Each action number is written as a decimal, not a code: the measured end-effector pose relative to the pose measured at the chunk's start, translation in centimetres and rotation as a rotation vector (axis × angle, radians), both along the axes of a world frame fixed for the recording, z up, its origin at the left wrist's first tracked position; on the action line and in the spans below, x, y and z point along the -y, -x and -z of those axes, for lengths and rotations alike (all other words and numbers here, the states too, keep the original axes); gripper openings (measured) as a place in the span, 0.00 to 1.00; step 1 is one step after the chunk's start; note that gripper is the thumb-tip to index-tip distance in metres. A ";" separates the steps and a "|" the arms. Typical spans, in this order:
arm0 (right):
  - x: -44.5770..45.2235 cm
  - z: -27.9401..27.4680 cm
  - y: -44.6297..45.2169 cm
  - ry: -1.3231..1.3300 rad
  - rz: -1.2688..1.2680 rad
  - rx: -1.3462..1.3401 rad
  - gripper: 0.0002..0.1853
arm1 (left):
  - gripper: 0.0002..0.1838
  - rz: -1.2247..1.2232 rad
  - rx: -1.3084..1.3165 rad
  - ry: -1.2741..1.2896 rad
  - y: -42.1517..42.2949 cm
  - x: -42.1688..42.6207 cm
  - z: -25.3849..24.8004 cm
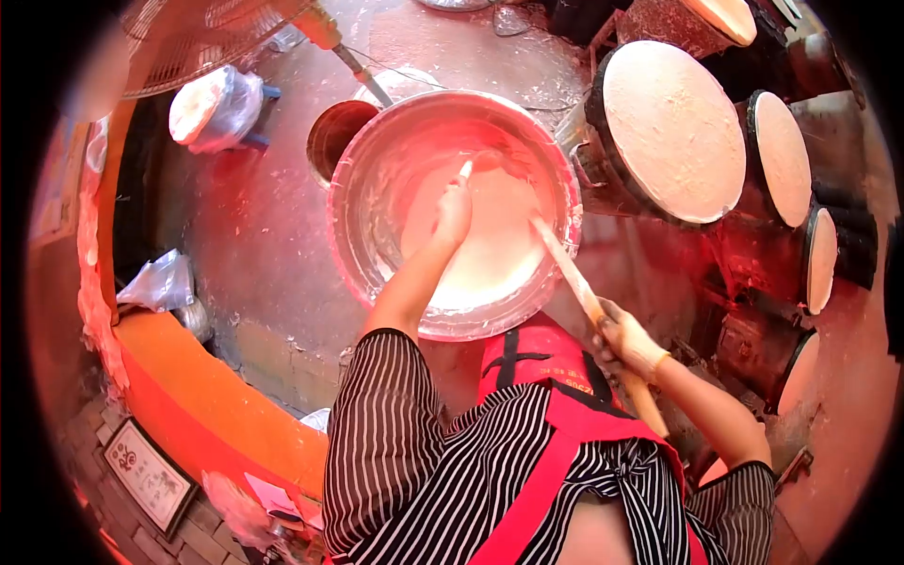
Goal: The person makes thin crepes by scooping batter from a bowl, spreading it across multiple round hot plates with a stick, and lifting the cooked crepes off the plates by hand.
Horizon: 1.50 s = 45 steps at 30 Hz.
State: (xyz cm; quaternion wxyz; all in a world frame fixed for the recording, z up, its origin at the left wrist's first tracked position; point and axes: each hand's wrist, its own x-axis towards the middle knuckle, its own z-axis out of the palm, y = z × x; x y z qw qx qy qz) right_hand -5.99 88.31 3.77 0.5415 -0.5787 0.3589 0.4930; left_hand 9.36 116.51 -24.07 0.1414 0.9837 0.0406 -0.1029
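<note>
A large round metal basin (353, 198) holds a pale, smooth batter (485, 240). Over the basin, my left hand (453, 215) is closed around the light handle of a ladle (486, 160), whose head lies at the batter's far side. My right hand (629, 339), in a pale glove with dark fingers, grips a long wooden stick (573, 273) to the right of the basin. The stick's upper end reaches over the basin's right rim to the batter, and its thicker lower end points down toward my apron.
Round griddles (673, 132) with pale surfaces line the right side. Behind the basin's left rim is a brown bucket (337, 137). A plastic-covered stool (217, 108) and a fan (193, 38) are at upper left. An orange ledge (207, 395) curves along the lower left.
</note>
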 end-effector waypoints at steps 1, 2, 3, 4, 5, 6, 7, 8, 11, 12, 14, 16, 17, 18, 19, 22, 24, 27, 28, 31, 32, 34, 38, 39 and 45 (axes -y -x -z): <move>-0.6 1.2 0.0 -0.005 -0.016 0.050 0.25 | 0.12 -0.035 -0.024 0.001 0.1 0.2 1.1; -0.8 2.3 0.4 0.020 -0.069 0.108 0.25 | 0.11 -0.071 -0.052 0.002 0.7 0.4 1.9; -0.8 3.5 0.7 0.045 -0.124 0.172 0.25 | 0.10 -0.065 -0.174 0.138 1.3 0.8 1.8; -0.7 4.3 1.1 0.068 -0.178 0.238 0.25 | 0.10 -0.059 -0.294 0.272 2.4 1.1 1.6; -0.6 3.6 1.1 0.151 -0.317 0.242 0.25 | 0.08 -0.024 -0.509 0.372 3.2 1.7 0.8; 0.0 4.0 2.0 0.195 -0.441 0.328 0.25 | 0.07 0.001 -0.730 0.456 3.9 2.3 0.0; 0.7 4.8 3.3 0.240 -0.564 0.416 0.25 | 0.06 0.055 -1.042 0.498 4.6 2.8 -0.9; 1.4 5.1 4.4 0.288 -0.685 0.512 0.26 | 0.03 -0.358 -1.181 1.160 8.1 2.8 3.5; 2.8 2.5 7.7 0.308 -0.891 0.546 0.30 | 0.09 -0.863 -1.414 1.724 15.0 5.0 -1.5; 3.1 1.2 9.3 0.334 -0.976 0.544 0.31 | 0.10 -0.965 -1.354 1.873 17.0 5.5 -3.8; 4.2 -0.4 12.8 0.367 -1.068 0.616 0.35 | 0.11 -0.902 -1.224 2.014 20.7 5.5 -7.8; 5.0 -0.9 15.9 0.372 -1.088 0.740 0.36 | 0.11 -1.000 -1.289 2.500 23.5 3.9 -10.5; 5.0 -1.6 17.1 0.410 -1.146 0.798 0.38 | 0.11 -1.043 -1.122 2.452 24.1 3.1 -13.7; 5.2 -1.7 18.2 0.421 -1.156 0.877 0.38 | 0.11 -1.045 -1.133 2.666 24.9 2.5 -16.8; 5.4 -1.7 19.1 0.435 -1.163 0.957 0.38 | 0.11 -0.992 -1.080 2.683 25.5 1.5 -19.2; 6.0 -2.6 21.1 0.521 -1.164 1.188 0.39 | 0.10 -0.862 -0.889 2.603 26.3 -0.7 -27.1; 5.8 -3.5 21.1 0.588 -1.165 1.344 0.39 | 0.09 -0.703 -0.843 2.530 26.0 -2.6 -32.4; 5.4 -5.8 20.0 0.767 -1.037 1.619 0.38 | 0.07 -0.558 -0.684 2.210 24.7 -4.8 -42.2; 5.1 -7.1 19.5 0.839 -0.971 1.707 0.37 | 0.06 -0.477 -0.655 2.105 24.0 -5.8 -45.1; 4.0 -10.7 18.2 1.024 -0.804 1.839 0.35 | 0.07 -0.299 -0.375 1.649 22.2 -8.0 -51.8; 3.5 -11.3 18.1 1.033 -0.703 1.874 0.35 | 0.07 -0.239 -0.299 1.499 21.6 -8.6 -53.0; 1.8 -10.8 17.8 1.113 -0.609 1.870 0.36 | 0.08 -0.219 -0.275 1.334 19.4 -9.7 -52.0; -2.8 -4.4 18.0 1.295 -0.594 1.835 0.34 | 0.03 -0.547 -1.125 1.851 13.2 -13.3 -44.7; -3.0 -2.0 18.6 1.309 -0.614 1.830 0.34 | 0.03 -0.550 -1.107 1.822 13.3 -13.1 -43.5; 0.6 -0.4 34.5 1.383 -0.435 1.492 0.31 | 0.08 -0.081 -0.853 1.235 16.9 -7.1 -42.4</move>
